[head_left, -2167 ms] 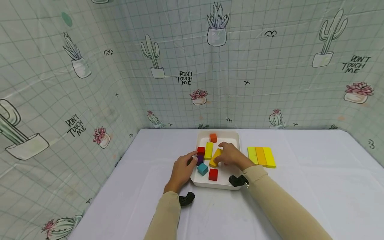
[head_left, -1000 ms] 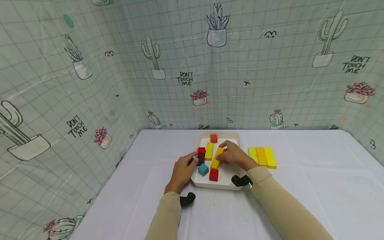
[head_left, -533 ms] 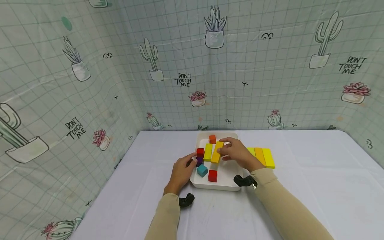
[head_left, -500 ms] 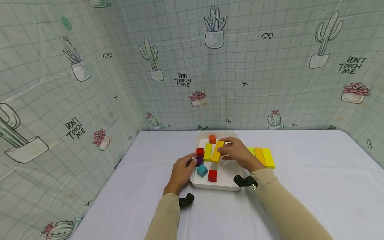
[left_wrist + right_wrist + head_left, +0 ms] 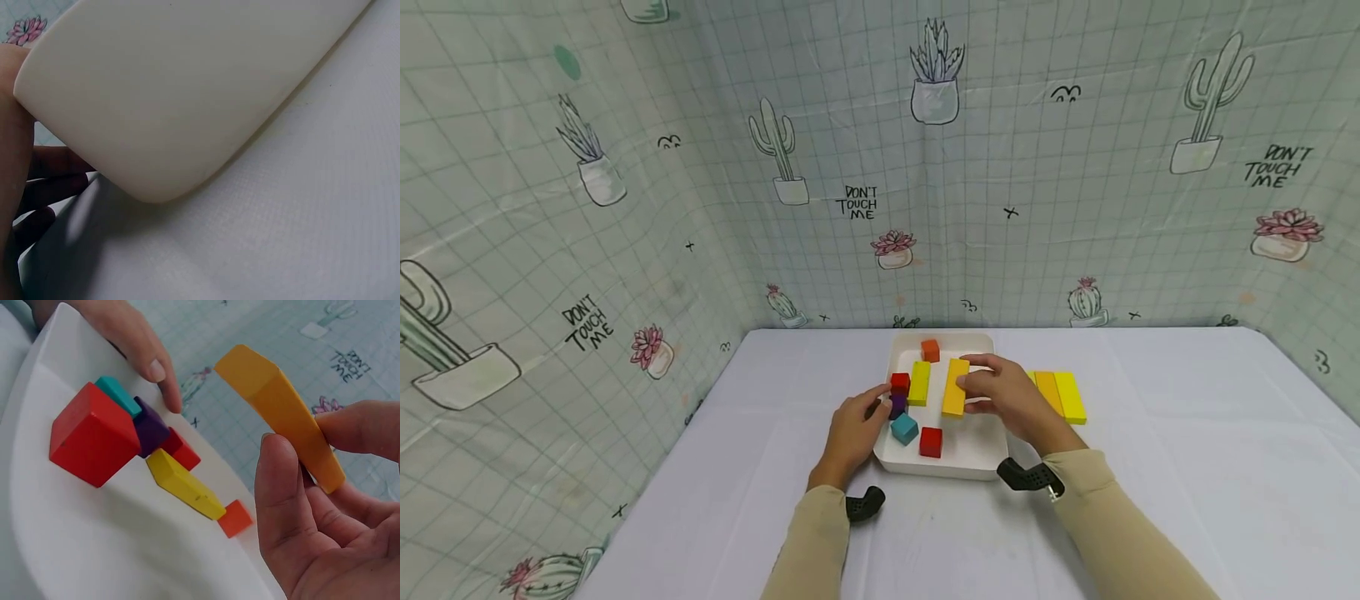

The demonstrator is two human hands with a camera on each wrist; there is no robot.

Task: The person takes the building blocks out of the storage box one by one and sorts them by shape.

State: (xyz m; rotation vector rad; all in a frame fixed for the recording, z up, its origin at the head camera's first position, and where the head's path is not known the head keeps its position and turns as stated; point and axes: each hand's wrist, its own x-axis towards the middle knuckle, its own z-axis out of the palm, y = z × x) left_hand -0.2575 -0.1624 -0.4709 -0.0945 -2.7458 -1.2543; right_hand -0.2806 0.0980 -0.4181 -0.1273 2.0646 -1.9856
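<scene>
My right hand (image 5: 1007, 396) pinches an orange-yellow rectangular block (image 5: 955, 388) between thumb and fingers. In the right wrist view this block (image 5: 281, 412) is raised above the white tray (image 5: 119, 544). My left hand (image 5: 850, 429) holds the tray's left rim, with several fingers (image 5: 53, 187) outside its wall. Inside the tray (image 5: 973, 450) lie a yellow block (image 5: 919, 383), an orange cube (image 5: 930, 351), a red cube (image 5: 900, 382), a purple block (image 5: 898, 406), a teal cube (image 5: 905, 428) and a nearer red cube (image 5: 931, 442).
Right of the tray, a row of flat blocks (image 5: 1060, 397) in yellow and orange lies on the white table (image 5: 1180, 433), partly hidden by the right hand. A cactus-print cloth (image 5: 1000, 167) hangs behind and at the left of the table.
My right hand has lifted the orange-yellow block from the tray, moved it away from me, then brought it right and slightly nearer. The left hand stays at the tray's rim.
</scene>
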